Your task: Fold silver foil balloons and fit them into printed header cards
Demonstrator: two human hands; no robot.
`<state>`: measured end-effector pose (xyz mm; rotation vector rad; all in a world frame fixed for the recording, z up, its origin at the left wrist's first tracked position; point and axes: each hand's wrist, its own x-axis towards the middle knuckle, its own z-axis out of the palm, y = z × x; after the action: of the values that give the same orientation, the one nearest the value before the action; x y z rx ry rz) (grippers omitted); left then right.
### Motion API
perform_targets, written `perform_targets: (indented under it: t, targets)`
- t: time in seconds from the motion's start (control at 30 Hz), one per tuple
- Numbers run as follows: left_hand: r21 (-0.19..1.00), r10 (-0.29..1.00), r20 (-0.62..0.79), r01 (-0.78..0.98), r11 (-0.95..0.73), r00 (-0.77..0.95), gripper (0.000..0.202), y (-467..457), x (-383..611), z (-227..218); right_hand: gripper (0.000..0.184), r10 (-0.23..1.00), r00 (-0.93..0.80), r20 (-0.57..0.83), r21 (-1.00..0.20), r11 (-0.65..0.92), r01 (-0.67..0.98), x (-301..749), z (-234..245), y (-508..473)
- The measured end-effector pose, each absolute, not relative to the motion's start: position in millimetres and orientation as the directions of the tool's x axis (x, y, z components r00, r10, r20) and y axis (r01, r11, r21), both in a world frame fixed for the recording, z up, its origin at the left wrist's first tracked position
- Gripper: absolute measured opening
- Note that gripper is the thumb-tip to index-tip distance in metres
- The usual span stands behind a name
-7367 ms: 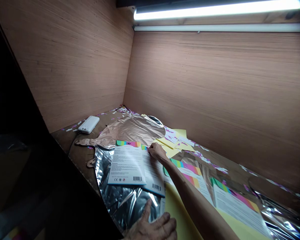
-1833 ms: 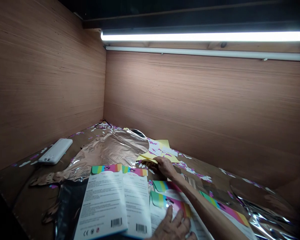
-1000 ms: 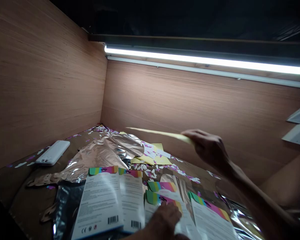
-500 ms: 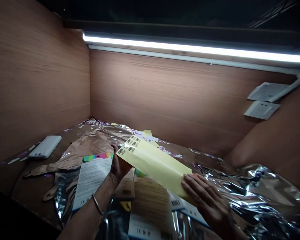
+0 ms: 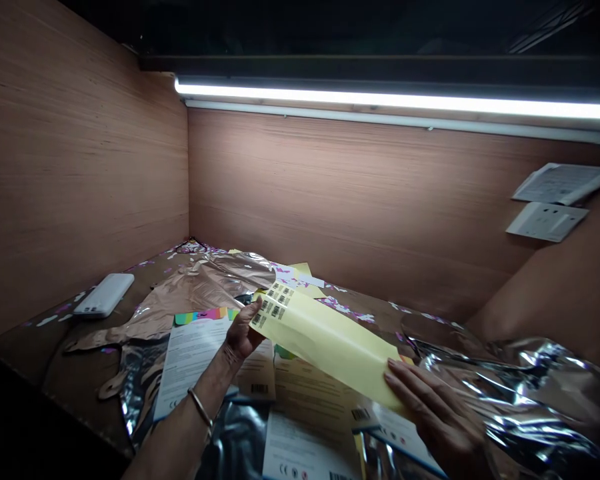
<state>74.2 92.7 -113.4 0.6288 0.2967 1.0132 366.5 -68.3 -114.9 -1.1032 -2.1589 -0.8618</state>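
While it is held above printed cards (image 5: 193,360) and a rose-gold foil balloon (image 5: 195,310), a yellow barcode label sheet (image 5: 325,350) spans both hands: left hand (image 5: 241,331) grasping its barcoded end, right hand (image 5: 443,420) with fingers laid against the far end, grip uncertain. Light, thin and flexible, it likely handles best by both short ends.

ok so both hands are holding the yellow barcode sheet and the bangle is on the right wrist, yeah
No, the bangle is on the left wrist, not the right, as the head view shows. The rest stands: the left hand and the right hand are both holding the yellow barcode sheet.
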Motion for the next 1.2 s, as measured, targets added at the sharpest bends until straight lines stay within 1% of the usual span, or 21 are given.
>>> perform_targets:
  t: [0.1,0.13,0.2,0.27,0.3,0.37,0.47,0.53,0.63,0.77,0.87,0.93,1.0,1.1,1.2]
  targets:
    - [0.604,0.839,0.043,-0.683,0.411,0.543,0.056,90.9,76.7,-114.2,0.054,0.489,-0.342,0.802,0.167,0.366,0.915,366.3,-113.4,-52.0]
    - [0.607,0.842,0.025,-0.677,0.416,0.539,0.064,90.3,77.8,-114.9,0.052,0.498,-0.288,0.818,0.131,0.326,0.936,365.6,-110.5,-43.4]
    - [0.650,0.864,-0.037,-0.645,0.402,0.501,0.070,89.0,81.1,-117.7,0.048,0.522,-0.206,0.828,0.076,0.260,0.963,363.7,-100.9,-21.2]
    - [0.748,0.891,-0.089,-0.561,0.354,0.444,0.070,87.7,85.9,-122.8,0.046,0.523,-0.165,0.836,0.045,0.235,0.971,363.3,-88.5,6.0]
    - [0.804,0.901,-0.093,-0.502,0.319,0.424,0.069,87.0,88.5,-125.9,0.047,0.509,-0.156,0.846,0.045,0.224,0.974,364.3,-82.2,20.7]
    - [0.885,0.913,-0.075,-0.396,0.246,0.401,0.068,85.6,93.9,-132.2,0.047,0.468,-0.161,0.869,0.076,0.195,0.978,369.7,-70.9,49.6]
    - [0.929,0.913,-0.059,-0.312,0.198,0.405,0.068,83.5,100.1,-138.6,0.048,0.459,-0.187,0.868,0.131,0.152,0.980,386.7,-59.1,84.5]
    - [0.939,0.909,-0.060,-0.286,0.191,0.412,0.067,82.4,102.6,-139.7,0.048,0.496,-0.204,0.844,0.151,0.145,0.978,402.7,-55.3,98.6]
    - [0.948,0.899,-0.065,-0.255,0.191,0.433,0.066,80.6,104.2,-137.9,0.048,0.590,-0.229,0.775,0.185,0.135,0.973,431.8,-58.0,106.3]
    - [0.956,0.886,-0.074,-0.222,0.194,0.457,0.066,78.6,103.7,-133.8,0.039,0.741,-0.215,0.637,0.216,0.095,0.972,478.6,-83.2,97.5]
    - [0.967,0.875,-0.074,-0.179,0.180,0.478,0.065,78.0,103.6,-133.1,0.030,0.834,-0.146,0.532,0.219,0.031,0.975,516.5,-114.8,81.5]
    - [0.971,0.866,-0.074,-0.163,0.176,0.494,0.064,78.3,104.6,-134.8,0.027,0.864,-0.076,0.497,0.205,-0.032,0.978,539.1,-136.7,70.3]
    - [0.973,0.864,-0.085,-0.147,0.180,0.496,0.064,79.1,106.1,-137.8,0.025,0.866,-0.007,0.500,0.183,-0.097,0.978,555.7,-156.4,62.1]
    - [0.974,0.862,-0.105,-0.123,0.190,0.496,0.060,80.0,107.8,-141.7,0.015,0.838,0.040,0.544,0.147,-0.142,0.979,565.4,-179.1,59.1]
    - [0.974,0.860,-0.108,-0.119,0.191,0.498,0.055,79.3,107.8,-142.7,0.022,0.779,0.006,0.627,0.118,-0.102,0.988,559.1,-190.3,64.6]
